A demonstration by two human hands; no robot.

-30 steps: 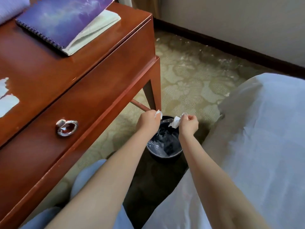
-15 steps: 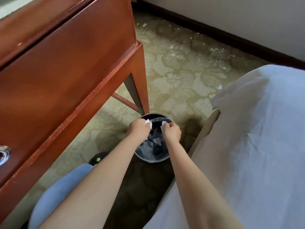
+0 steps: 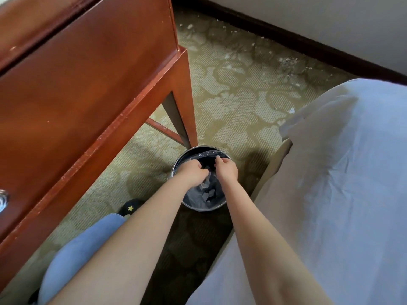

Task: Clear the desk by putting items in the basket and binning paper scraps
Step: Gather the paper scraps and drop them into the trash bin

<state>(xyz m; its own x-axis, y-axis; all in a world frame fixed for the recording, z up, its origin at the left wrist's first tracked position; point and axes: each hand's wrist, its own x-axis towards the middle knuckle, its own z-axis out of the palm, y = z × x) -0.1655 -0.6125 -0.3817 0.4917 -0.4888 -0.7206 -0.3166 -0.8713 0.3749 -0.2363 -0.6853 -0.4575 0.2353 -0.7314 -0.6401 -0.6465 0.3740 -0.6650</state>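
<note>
Two bare forearms reach down and forward to a small round bin [image 3: 184, 155], which stands on the patterned carpet [image 3: 231, 95] just beside the corner leg [image 3: 186, 102] of the reddish wooden worktop [image 3: 88, 84] and near the edge of a bed draped in a white sheet [image 3: 341, 172]; the left grip [image 3: 193, 170] hangs over the bin's near-left side with its fingers curled downward, and the right grip [image 3: 226, 168] hangs close beside it over the middle of the opening, fingers curled the same way; the two are near each other but apart; no paper shows between the fingers of either, and whether they pinch anything underneath I cannot tell; the bin is lined with a thin plastic bag, and pale paper scraps [image 3: 207, 186] lie inside it below the wrists; a metal ring pull [image 3: 3, 201] sits on the drawer front at the left edge of view; a knee in light blue cloth [image 3: 77, 249] shows below the left forearm, with a dark slipper bearing a yellow star [image 3: 131, 208] on the carpet ahead of it; white specks [image 3: 286, 60] dot the carpet along the dark skirting board [image 3: 286, 38].
</note>
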